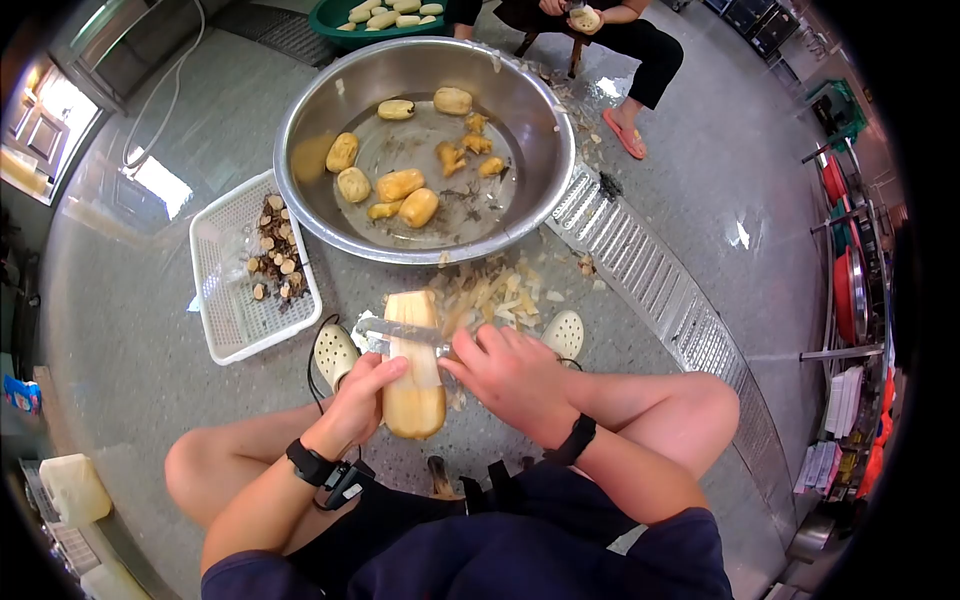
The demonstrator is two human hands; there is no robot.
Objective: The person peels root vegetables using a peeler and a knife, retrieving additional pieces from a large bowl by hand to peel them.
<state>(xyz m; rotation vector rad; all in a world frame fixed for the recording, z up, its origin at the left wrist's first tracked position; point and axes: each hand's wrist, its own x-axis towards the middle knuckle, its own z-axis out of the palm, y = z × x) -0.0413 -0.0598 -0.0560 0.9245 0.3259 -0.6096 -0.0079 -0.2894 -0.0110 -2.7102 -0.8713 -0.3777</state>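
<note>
My left hand (pixel 358 398) grips a long, pale lotus root (pixel 414 405) from its left side, thumb lying on its front. The root stands nearly upright between my knees, its upper part whiter than its yellowish lower end. My right hand (pixel 515 378) is closed around the handle of a peeling knife (pixel 400 330). The knife's flat metal blade lies across the upper part of the root, pointing left. Just beyond, thin peelings (pixel 495 295) are scattered on the floor.
A large metal basin (pixel 300 215) ahead holds shallow water and several lotus root pieces (pixel 400 184). To its left, a white plastic basket (pixel 225 290) contains cut-off ends. A drain grate (pixel 650 260) runs right. Another person (pixel 640 45) sits beyond, near a green tub (pixel 345 38).
</note>
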